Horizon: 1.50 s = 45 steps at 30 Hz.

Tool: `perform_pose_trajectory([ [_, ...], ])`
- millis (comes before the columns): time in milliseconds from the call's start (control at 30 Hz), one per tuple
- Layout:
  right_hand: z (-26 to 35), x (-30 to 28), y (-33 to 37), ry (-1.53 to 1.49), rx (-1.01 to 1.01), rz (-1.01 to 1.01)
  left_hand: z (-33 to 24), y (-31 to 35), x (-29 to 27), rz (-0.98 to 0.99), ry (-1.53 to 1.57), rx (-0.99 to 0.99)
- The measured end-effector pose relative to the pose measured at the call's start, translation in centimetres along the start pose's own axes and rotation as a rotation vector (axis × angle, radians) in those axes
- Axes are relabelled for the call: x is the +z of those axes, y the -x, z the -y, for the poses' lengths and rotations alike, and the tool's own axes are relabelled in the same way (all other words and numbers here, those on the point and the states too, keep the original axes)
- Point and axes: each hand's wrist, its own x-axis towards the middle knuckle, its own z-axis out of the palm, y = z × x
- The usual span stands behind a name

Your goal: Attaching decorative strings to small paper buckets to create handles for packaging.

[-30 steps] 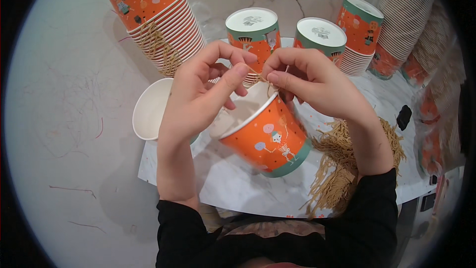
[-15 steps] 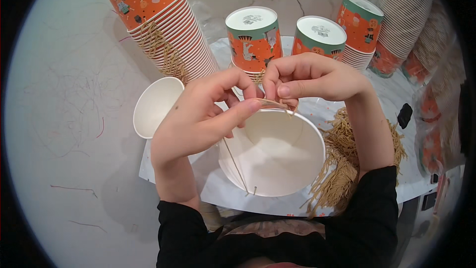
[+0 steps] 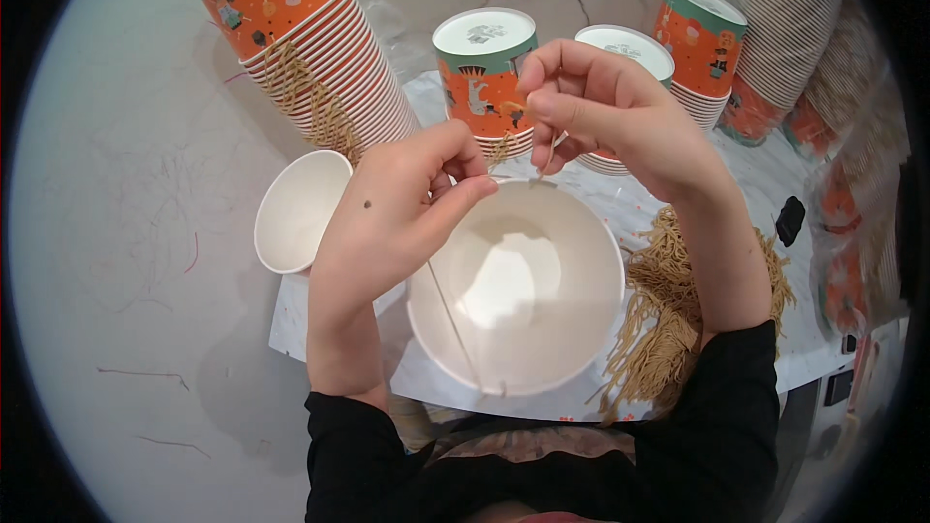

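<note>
A large white paper tub stands mouth up in front of me. A thin tan cord runs across its mouth from the near rim to under my left hand. That hand is closed, thumb and forefinger pinching at the far left rim, where cord shows beside the fingertips. Over the far rim my right hand pinches a tan cord end that hangs down toward the rim. Its remaining fingers are curled. Just how the cord meets the far rim is too small to tell.
Stacked orange-and-green tubs lean at the back left, cords draped on them. A smaller white cup lies tilted beside them. Upturned tubs line the back. Tan cord bundles lie under my right forearm; bagged stacks stand far right.
My right hand has risen away from my left, pulling a cord end up. The tub has tipped so more of its inside shows and moved slightly left.
</note>
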Motion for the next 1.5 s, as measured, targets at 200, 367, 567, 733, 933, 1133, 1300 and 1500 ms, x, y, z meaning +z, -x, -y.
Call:
perform_pose_trajectory([
  [200, -1.2, -0.2, 0.0, 0.210, -0.019, 0.031, 0.5, -0.7, 0.6, 0.143, 0.048, -0.068],
  [367, -2.8, 0.2, 0.1, 0.711, -0.123, -0.013, 0.9, -0.9, 1.1, 0.191, -0.210, -0.083],
  [567, -1.5, 0.5, 0.3, 0.855, -0.049, -0.036, 0.9, -0.5, 1.4, -0.028, -0.105, 0.040],
  [733, -1.9, 0.9, 0.2, 0.824, -0.152, -0.043, 0.9, -1.1, 1.5, -0.024, -0.045, -0.001],
  [933, -3.1, 1.2, -0.4, 0.688, -0.173, -0.083, 1.2, -1.5, 1.3, 0.038, 0.131, -0.152],
  [1133, -4.2, 1.0, -1.0, 0.589, -0.122, -0.060, 1.6, -2.1, 1.2, 0.022, 0.174, -0.189],
  [1300, -4.7, 0.8, -0.7, 0.509, -0.148, -0.036, 2.1, -2.4, 0.9, 0.008, 0.191, -0.215],
  [1500, -3.1, 1.4, -0.4, 0.633, -0.107, 0.002, 3.6, -2.8, 0.4, 0.176, 0.206, -0.189],
])
